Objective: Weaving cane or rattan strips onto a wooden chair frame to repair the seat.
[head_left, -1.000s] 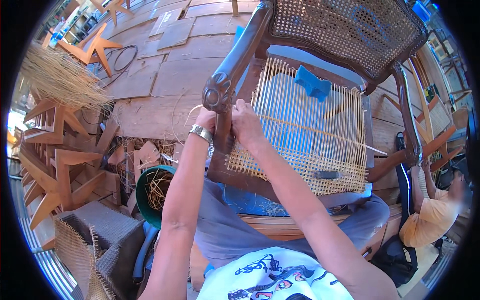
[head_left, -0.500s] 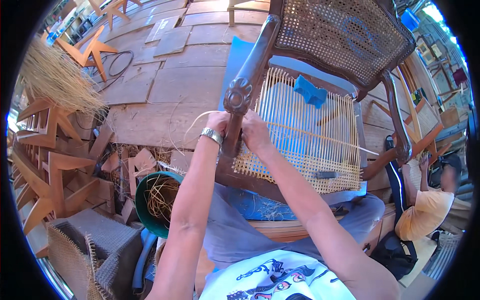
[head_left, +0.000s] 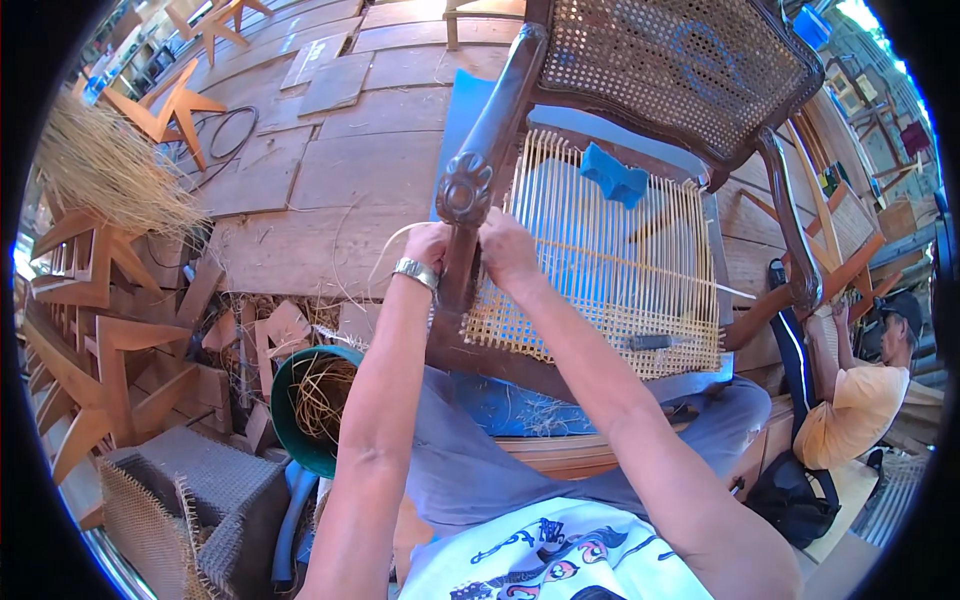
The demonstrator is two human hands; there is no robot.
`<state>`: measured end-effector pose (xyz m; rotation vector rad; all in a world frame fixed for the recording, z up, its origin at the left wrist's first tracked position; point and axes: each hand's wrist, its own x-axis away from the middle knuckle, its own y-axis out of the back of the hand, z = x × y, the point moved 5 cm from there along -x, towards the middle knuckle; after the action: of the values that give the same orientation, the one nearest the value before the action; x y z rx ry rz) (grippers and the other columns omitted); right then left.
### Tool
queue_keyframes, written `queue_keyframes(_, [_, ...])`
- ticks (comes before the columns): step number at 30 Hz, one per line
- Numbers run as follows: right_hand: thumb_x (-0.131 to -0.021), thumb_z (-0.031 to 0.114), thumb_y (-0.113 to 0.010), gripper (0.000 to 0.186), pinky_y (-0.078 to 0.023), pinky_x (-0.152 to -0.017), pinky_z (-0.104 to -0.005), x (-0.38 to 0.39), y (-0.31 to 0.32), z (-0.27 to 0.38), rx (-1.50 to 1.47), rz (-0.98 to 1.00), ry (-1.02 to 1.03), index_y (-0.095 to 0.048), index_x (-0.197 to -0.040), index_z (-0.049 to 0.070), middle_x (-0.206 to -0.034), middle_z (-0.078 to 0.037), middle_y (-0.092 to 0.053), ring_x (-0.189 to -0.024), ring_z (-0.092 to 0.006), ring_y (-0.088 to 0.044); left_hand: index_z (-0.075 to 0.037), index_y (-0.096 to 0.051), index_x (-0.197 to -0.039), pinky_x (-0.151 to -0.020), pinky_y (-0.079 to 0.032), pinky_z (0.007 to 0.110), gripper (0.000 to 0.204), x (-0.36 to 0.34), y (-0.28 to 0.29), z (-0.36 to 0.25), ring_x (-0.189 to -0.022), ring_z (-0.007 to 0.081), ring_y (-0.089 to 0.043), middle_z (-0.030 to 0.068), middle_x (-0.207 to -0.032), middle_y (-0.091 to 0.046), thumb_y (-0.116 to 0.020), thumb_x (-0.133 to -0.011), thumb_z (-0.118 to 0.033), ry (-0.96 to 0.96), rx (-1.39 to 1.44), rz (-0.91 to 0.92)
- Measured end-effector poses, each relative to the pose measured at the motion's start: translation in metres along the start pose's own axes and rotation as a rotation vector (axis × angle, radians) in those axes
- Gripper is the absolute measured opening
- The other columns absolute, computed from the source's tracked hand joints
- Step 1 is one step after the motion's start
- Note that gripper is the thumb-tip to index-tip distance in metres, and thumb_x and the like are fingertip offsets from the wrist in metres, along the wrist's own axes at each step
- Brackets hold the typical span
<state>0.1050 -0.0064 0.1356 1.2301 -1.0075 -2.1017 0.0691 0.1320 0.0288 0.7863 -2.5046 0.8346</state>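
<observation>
1. Hands: left hand point(head_left: 428, 246) and right hand point(head_left: 508, 250) sit on opposite sides of the armrest post point(head_left: 458, 278) of a dark wooden chair point(head_left: 505, 90); post between the 2.
2. Left: fingers curled in, nearly closed. A pale cane strand point(head_left: 381, 258) arcs out leftward from the top of it. Fingertips hidden, so hold on the strand cannot be confirmed.
3. Right: fingers bent against the post's right side, little gap showing. Cannot tell whether anything is pinched there.
4. Key relation: woven seat point(head_left: 590, 325) lies to the right of both hands. Right hand is nearer, just beside its left edge; left hand is cut off from it by the post.
5. Axis: the seat's long strands run away from the person toward the backrest point(head_left: 660, 75). 1 crosswise strand point(head_left: 640, 265) slants over the middle, loose end past the right edge.
6. Writing: dark script lettering on the white shirt point(head_left: 480, 575), not transcribed. Blue mark on the backrest, not readable as words. No brand label made out.
</observation>
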Motion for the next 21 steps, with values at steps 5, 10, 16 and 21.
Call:
queue_keyframes(5, [-0.078,0.004,-0.056,0.006,-0.051,-0.071,-0.0389,0.000,0.003,-0.005,0.031,0.071,-0.049,-0.061,-0.079,0.006,-0.081,-0.011,-0.055,-0.079,-0.0279,-0.060,-0.005,-0.061,-0.071,-0.048,-0.046,0.033,0.010,-0.018,0.011,0.012,-0.060,0.0142,-0.058,0.0047,-0.070,-0.061,-0.069,-0.076,-0.003,0.023,0.034,0.015])
queue_keyframes(10, [-0.076,0.002,-0.057,0.005,-0.052,-0.071,-0.0378,-0.008,0.005,0.015,-0.021,0.077,0.103,-0.061,-0.076,0.006,-0.083,-0.010,-0.056,-0.080,-0.0275,-0.061,-0.003,-0.063,-0.077,-0.050,-0.049,0.032,0.008,-0.014,0.025,0.001,-0.062,0.0154,-0.060,0.0068,-0.073,-0.063,-0.070,-0.077,-0.003,-0.019,0.051,0.093])
queue_keyframes(16, [-0.077,0.004,-0.056,0.006,-0.052,-0.073,-0.0386,-0.004,0.009,-0.002,-0.005,0.100,-0.090,-0.061,-0.079,0.006,-0.085,-0.010,-0.056,-0.083,-0.0274,-0.061,0.002,-0.063,-0.082,-0.055,-0.056,0.034,0.014,0.019,-0.003,-0.015,-0.065,0.0206,-0.066,0.0115,-0.079,-0.066,-0.075,-0.075,-0.003,0.071,0.111,0.082])
queue_keyframes(21, [-0.077,0.004,-0.057,0.004,-0.052,-0.073,-0.0385,-0.004,0.008,0.016,-0.088,0.010,0.039,-0.061,-0.078,0.006,-0.086,-0.010,-0.057,-0.084,-0.0280,-0.061,0.002,-0.063,-0.081,-0.054,-0.057,0.036,0.015,0.030,-0.003,-0.022,-0.063,0.0232,-0.067,0.0128,-0.076,-0.066,-0.075,-0.075,-0.003,0.025,0.081,0.054])
